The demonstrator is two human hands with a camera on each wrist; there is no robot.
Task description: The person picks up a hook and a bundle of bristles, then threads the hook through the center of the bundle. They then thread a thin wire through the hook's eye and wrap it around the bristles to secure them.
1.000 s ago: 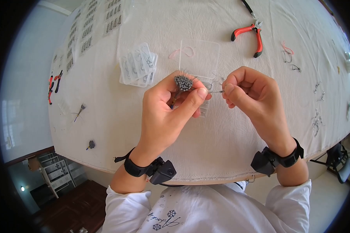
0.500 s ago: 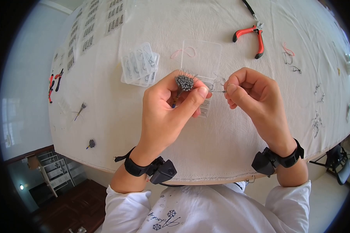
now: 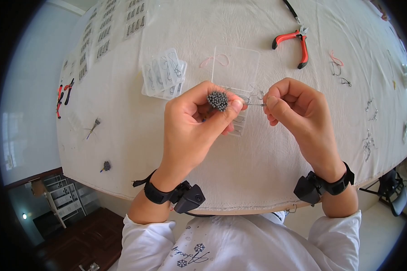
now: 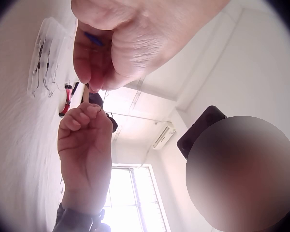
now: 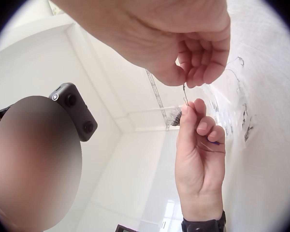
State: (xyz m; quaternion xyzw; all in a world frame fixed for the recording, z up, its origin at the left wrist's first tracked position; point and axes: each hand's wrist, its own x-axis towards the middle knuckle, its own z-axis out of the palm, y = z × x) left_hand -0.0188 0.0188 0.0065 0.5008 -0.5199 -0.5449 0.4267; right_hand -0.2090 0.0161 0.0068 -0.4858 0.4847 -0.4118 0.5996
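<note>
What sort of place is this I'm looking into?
Likely an indoor workspace for fine handwork, perhaps small-parts assembly: a cloth-covered table bears red-handled pliers and stacked clear boxes.

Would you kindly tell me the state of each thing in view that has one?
Left hand: holds bundle, pinches wire
Right hand: pinches wire
Bundle: held, grey tips toward the head view
Wire: spans both hands
Clear box: appears open
Stacked boxes: filled, closure unclear
Large pliers: handles spread
</note>
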